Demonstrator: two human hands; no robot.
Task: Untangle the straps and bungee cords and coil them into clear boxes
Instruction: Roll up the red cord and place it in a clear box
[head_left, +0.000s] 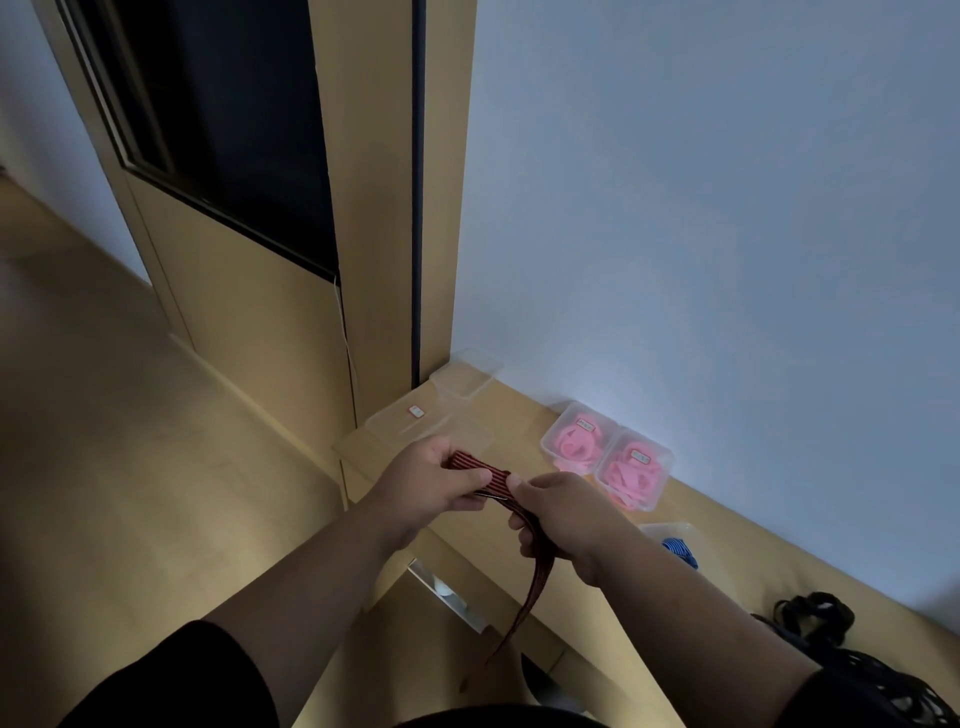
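Tan wooden desk (524, 415) against pale wall (727, 208); wooden door frame (374, 208) with dark glass panel (234, 130) on left; tan floor (104, 415).

Both forearms are bare from wrist to above the elbow. A short black sleeve (171, 675) covers the left upper arm, loose and plain, with no print or seam showing. A matching black sleeve edge (831, 701) shows on the right arm. No watch, ring or band shows on either wrist or hand.
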